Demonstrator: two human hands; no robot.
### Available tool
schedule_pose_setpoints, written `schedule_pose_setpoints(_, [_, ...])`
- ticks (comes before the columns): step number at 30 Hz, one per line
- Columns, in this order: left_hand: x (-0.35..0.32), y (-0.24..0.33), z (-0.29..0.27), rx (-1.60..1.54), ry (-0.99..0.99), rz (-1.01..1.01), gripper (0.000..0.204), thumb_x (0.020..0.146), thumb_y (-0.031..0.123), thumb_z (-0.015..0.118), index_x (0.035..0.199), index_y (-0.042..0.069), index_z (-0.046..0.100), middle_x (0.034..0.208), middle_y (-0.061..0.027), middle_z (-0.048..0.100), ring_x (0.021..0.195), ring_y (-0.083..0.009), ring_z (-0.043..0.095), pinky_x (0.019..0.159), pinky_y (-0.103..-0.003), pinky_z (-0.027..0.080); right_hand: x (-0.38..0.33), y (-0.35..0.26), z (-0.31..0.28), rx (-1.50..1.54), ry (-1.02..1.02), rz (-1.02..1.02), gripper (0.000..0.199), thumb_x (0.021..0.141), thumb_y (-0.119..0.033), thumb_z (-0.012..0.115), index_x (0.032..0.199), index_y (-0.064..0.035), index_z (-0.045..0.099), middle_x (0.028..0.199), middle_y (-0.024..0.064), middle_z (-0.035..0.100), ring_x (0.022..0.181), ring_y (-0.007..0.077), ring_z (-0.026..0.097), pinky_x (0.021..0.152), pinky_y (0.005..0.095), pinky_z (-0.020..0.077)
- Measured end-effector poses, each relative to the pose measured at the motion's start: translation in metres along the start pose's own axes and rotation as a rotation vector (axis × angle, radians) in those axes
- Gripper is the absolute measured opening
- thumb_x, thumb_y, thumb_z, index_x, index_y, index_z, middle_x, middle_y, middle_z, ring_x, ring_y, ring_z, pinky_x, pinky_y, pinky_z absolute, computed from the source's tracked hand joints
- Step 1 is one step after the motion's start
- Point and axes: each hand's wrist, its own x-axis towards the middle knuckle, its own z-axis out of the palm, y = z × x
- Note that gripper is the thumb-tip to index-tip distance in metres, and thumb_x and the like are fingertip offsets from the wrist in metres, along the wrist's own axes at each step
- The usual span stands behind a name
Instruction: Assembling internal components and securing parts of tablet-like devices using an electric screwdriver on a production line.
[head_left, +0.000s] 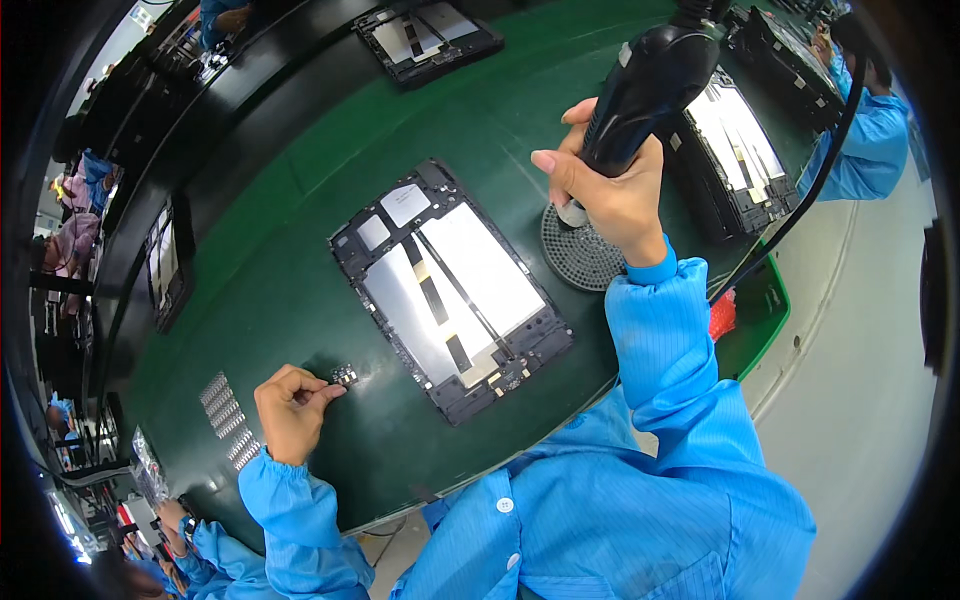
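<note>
In my right hand [622, 195] is a black electric screwdriver [655, 85], fingers wrapped round its lower end, raised above a round grey tray full of small holes [580, 255]. The tool's tip is hidden by the hand. My left hand [290, 405] is closed in a pinch at a small metallic part [344, 375], close to the table surface. Between the hands an opened tablet-like device [450, 290] lies flat and slanted, its inside up: black frame, silver plates, dark ribbon strips.
Rows of small metal parts [230, 420] lie on the green table [300, 250] at the left. A stack of similar devices [735, 150] stands at the right, near a green bin [765, 315]. More devices [430, 40] sit on the black rail beyond. Co-workers in blue [875, 140] sit nearby.
</note>
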Motion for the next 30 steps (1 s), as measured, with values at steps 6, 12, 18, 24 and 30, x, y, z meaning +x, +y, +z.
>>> schedule_pose_setpoints(6, [0.001,-0.026,-0.002,-0.259,-0.122,-0.241,0.018,0.065,-0.004,0.077,0.068,-0.003,0.060,0.070,-0.0033,0.060,0.060,-0.0081,0.052,0.052,-0.022,0.042,-0.003,0.004,-0.001,0.002,-0.009,0.041,0.033,0.072,0.000,0.075,0.096,0.0007,0.053,0.060,0.0037,0.058,0.048,0.0093,0.055,0.044,0.0223,0.0419])
schedule_pose_setpoints(12, [-0.006,-0.012,0.001,-0.324,0.199,-0.111,0.013,0.070,-0.004,0.073,0.069,-0.001,0.061,0.069,-0.0049,0.063,0.062,-0.0114,0.058,0.062,-0.024,0.048,-0.005,0.003,0.001,-0.002,-0.012,0.048,0.033,0.072,0.000,0.075,0.097,-0.0002,0.053,0.060,0.0027,0.058,0.048,0.0087,0.054,0.044,0.0221,0.0419])
schedule_pose_setpoints(18, [-0.020,0.034,0.037,-0.149,0.138,0.097,0.009,0.070,0.001,0.073,0.076,0.002,0.066,0.070,-0.0094,0.066,0.062,-0.0171,0.063,0.056,-0.027,0.050,-0.003,-0.018,0.014,-0.071,0.063,0.000,0.032,0.073,0.002,0.072,0.100,-0.0003,0.054,0.062,0.0027,0.058,0.048,0.0090,0.053,0.043,0.0218,0.0407])
schedule_pose_setpoints(24, [-0.006,0.046,0.072,-0.327,0.114,0.267,0.011,0.070,-0.001,0.071,0.080,0.000,0.068,0.076,-0.0128,0.066,0.065,-0.0246,0.064,0.056,-0.031,0.049,-0.002,-0.043,0.080,0.191,-0.152,-0.108,0.035,0.074,0.006,0.068,0.104,0.0024,0.051,0.060,0.0045,0.058,0.048,0.0109,0.054,0.045,0.0228,0.0425])
schedule_pose_setpoints(30, [-0.001,0.017,0.067,-0.308,0.266,0.244,0.013,0.071,-0.001,0.070,0.084,0.000,0.068,0.078,-0.0131,0.065,0.066,-0.0250,0.063,0.056,-0.031,0.049,-0.004,-0.020,0.166,0.194,-0.366,-0.008,0.030,0.073,0.003,0.071,0.097,0.0027,0.054,0.059,0.0028,0.059,0.047,0.0091,0.055,0.045,0.0215,0.0417])
